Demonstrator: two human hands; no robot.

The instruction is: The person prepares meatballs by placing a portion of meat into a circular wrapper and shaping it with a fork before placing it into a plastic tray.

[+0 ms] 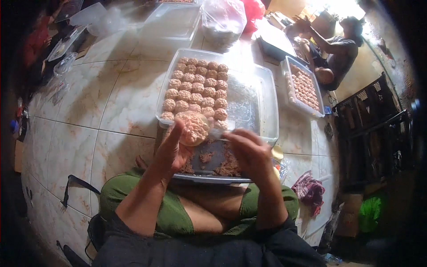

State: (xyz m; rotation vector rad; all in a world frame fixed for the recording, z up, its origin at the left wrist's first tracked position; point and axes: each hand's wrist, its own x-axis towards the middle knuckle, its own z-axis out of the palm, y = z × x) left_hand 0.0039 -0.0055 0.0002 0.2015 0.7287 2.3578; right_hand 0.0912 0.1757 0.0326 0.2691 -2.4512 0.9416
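Note:
My left hand [173,149] is closed around a round, pale-edged piece of dough with a lumpy pinkish face [195,128], thumb on its near left side. Close by on the right, my right hand [251,149] has its fingers curled on a small pale tool [217,133]; motion blurs it, so I cannot tell its exact kind. Below both hands a grey tray [207,179] carries brown crumbly paste [228,165]. Just beyond stands a clear plastic box [161,100] with rows of bumpy pinkish-brown balls [197,86].
A second clear box [275,102] touches the first on its right. Farther right, another box [321,111] holds similar pieces, near a seated person [340,49]. A checked cloth [310,189] and black crates [373,129] lie to the right. Plastic bags [223,18] stand at the back.

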